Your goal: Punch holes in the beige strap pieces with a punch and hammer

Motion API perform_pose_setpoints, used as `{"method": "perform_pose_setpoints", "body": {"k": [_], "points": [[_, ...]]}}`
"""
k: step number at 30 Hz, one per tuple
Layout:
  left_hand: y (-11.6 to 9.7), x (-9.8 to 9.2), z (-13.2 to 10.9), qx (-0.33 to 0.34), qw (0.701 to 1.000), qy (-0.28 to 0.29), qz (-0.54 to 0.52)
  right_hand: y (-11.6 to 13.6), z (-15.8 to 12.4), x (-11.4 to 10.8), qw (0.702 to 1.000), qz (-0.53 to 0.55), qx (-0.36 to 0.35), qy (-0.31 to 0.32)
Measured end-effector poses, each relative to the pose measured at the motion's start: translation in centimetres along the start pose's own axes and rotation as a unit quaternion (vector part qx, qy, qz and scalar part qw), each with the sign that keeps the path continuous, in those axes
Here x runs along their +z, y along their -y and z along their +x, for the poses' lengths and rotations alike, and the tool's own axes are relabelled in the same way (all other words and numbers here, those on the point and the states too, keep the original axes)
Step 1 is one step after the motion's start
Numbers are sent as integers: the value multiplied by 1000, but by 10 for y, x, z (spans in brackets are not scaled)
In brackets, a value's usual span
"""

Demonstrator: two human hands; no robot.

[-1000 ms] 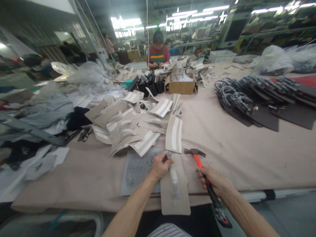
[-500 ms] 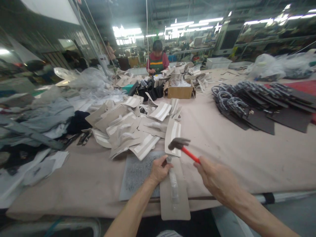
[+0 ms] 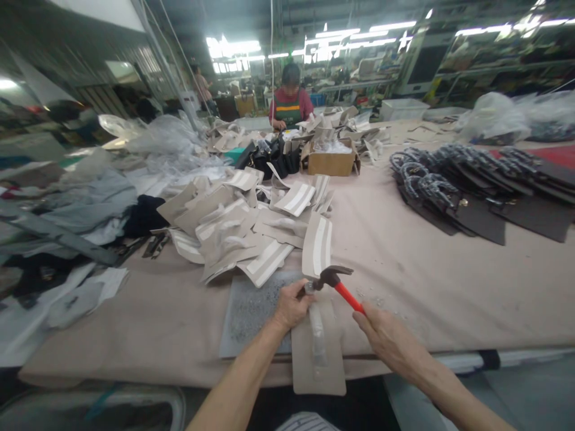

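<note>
Low centre of the frame: the right hand [image 3: 386, 338] grips the red-handled hammer [image 3: 338, 282], its head right down on a small metal punch [image 3: 309, 288]. The left hand [image 3: 291, 305] pinches that punch upright on the grey card piece [image 3: 318, 353], over the pitted cutting pad [image 3: 251, 311]. Fingertips sit just beside the strike, so a glancing blow could catch them or tip the punch.

1. Heap of beige card pieces with white strips [image 3: 251, 230], mid-table.
2. Open cardboard box [image 3: 331, 160] beyond the heap.
3. Dark panels with braided handles [image 3: 453, 182], far right.
4. Clear plastic bags [image 3: 157, 137], left rear.
5. Seated person [image 3: 291, 99] at far end.
</note>
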State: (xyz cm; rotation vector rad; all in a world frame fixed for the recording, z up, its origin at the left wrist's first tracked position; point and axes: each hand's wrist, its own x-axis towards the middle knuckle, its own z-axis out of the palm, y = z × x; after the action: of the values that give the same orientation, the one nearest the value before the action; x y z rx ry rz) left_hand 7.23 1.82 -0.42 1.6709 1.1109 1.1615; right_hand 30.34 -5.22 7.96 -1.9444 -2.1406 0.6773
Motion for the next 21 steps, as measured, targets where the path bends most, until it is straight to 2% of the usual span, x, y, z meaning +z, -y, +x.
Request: {"method": "perform_pose_setpoints", "body": {"k": [3,5,7,9,11,15,18,21], "points": [[0,0,0,-5,1000,2,7,-29,11,13,999,5,33,8],[0,-1,1,-6,1000,1,11,-46,19,25,997,-51,51,-24],[-1,-1,1,-5,1000,3,9,-53,24,33,991,-99,51,-71],[-3,-1,1,-3,1000,5,7,-44,26,38,989,-103,12,-108],[-3,-1,1,-3,1000,3,8,-21,23,43,986,-91,-57,-124],[1,-1,0,-11,1000,-1,5,31,10,67,977,6,-205,-59],[3,0,1,-26,1000,-1,-13,45,3,87,968,97,-228,-35],[2,0,5,-57,996,-20,-64,39,1,94,975,73,-208,-5]]}}
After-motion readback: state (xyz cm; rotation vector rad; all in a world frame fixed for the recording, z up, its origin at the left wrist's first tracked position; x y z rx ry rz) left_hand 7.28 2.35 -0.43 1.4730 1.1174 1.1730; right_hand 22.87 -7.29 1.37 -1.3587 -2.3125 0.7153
